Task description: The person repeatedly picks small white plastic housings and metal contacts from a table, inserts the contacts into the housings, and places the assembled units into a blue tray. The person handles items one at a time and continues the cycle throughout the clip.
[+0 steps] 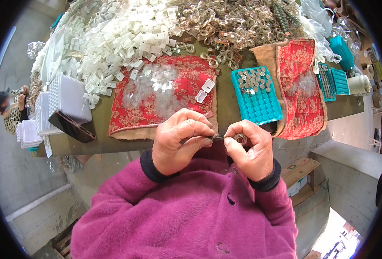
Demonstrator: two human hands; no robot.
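Above the table's near edge, my left hand [178,139] pinches the end of a thin wire between thumb and forefinger. A small dark piece shows at those fingertips, too small to name. My right hand [251,146] is closed around a small coil of thin wire [241,138], and a short stretch of it runs across to the left fingertips. Just beyond the hands lies a red floral cloth pad [186,69] with small clear plastic pieces [156,82] heaped on it. Two whitish plastic cases [204,91] rest at its right side.
A teal tray [262,113] holds silver button cells [253,80]. White cases [126,39] and coiled wire bundles [225,21] pile up behind. On the left, a phone [72,126] leans against white racks [70,99]. A second red pad [301,95], teal trays and a thread spool [359,84] are right.
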